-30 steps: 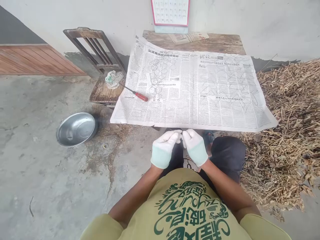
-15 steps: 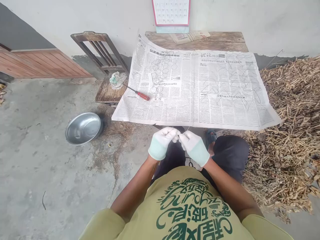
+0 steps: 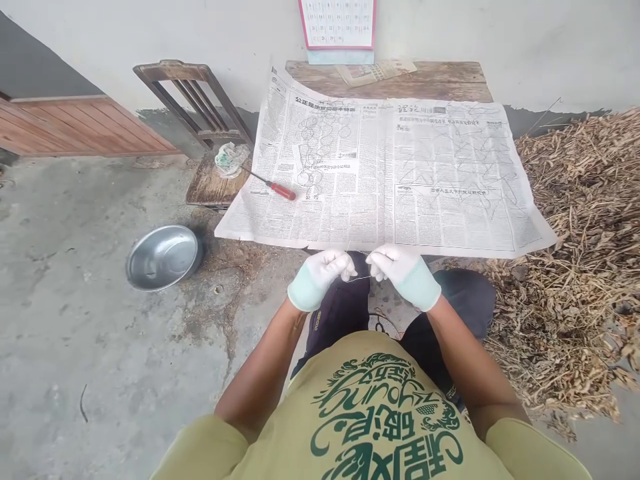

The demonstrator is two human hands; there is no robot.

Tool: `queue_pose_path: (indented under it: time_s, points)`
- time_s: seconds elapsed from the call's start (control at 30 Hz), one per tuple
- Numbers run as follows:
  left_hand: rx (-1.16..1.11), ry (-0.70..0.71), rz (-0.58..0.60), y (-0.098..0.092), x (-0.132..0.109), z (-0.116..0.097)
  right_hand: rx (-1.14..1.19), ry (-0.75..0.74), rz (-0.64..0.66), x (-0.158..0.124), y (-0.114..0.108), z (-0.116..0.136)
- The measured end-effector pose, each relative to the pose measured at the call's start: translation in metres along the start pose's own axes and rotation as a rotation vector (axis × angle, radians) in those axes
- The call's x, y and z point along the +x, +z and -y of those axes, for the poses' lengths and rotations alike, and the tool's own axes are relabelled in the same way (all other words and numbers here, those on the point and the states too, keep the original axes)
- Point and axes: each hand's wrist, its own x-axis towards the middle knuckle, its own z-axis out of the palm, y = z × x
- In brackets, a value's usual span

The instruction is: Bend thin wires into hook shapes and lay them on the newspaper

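In white gloves with pale green cuffs, my left hand (image 3: 324,272) and my right hand (image 3: 400,268) pinch a thin wire (image 3: 359,278) that spans the gap between them. They are just off the front edge of a newspaper (image 3: 357,223) spread over a wooden table (image 3: 445,80). Several wire rings (image 3: 327,127) lie on the paper's left half, and several thin bent wires (image 3: 450,157) on its right half. A screwdriver (image 3: 283,191) with a red handle rests near the left edge, beside a white strip (image 3: 298,160) with a round end.
To the left stands a wooden chair (image 3: 213,183) with a crumpled plastic bag (image 3: 231,160) on its seat. A metal basin (image 3: 164,257) sits on the concrete floor. Dry stalks (image 3: 575,280) are heaped at the right. A calendar (image 3: 340,27) hangs on the wall behind the table.
My hands have moved apart from nearly touching, the right one shifting to the right. More of the wire now shows between them.
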Motion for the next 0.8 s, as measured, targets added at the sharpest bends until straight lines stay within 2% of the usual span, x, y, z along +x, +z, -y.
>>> queue_pose_path:
  time_s: [0.13, 0.33, 0.47, 0.53, 0.63, 0.7, 0.73, 0.8]
  points:
    - [-0.01, -0.036, 0.064, 0.001, 0.0, -0.006, -0.044, -0.046, 0.039, 0.0, 0.002, 0.0]
    - [-0.038, -0.195, 0.126, 0.01, -0.003, -0.017, 0.047, -0.024, 0.097, 0.013, 0.005, -0.001]
    - [-0.05, -0.215, 0.143, 0.015, -0.006, -0.017, 0.081, -0.023, 0.044, 0.015, 0.007, 0.001]
    - [-0.037, -0.221, 0.08, 0.02, -0.01, -0.019, 0.111, -0.003, 0.001, 0.013, 0.007, 0.001]
    - [0.048, -0.276, -0.114, 0.029, -0.015, -0.024, 0.171, 0.001, -0.036, 0.01, 0.007, -0.002]
    - [0.189, -0.264, -0.228, 0.035, -0.017, -0.027, 0.206, -0.003, -0.059, 0.009, 0.008, -0.005]
    - [0.292, -0.226, -0.247, 0.037, -0.018, -0.029, 0.222, 0.0, -0.069, 0.009, 0.009, -0.006]
    - [0.529, -0.118, -0.191, 0.039, -0.019, -0.031, 0.246, 0.008, -0.084, 0.009, 0.01, -0.007]
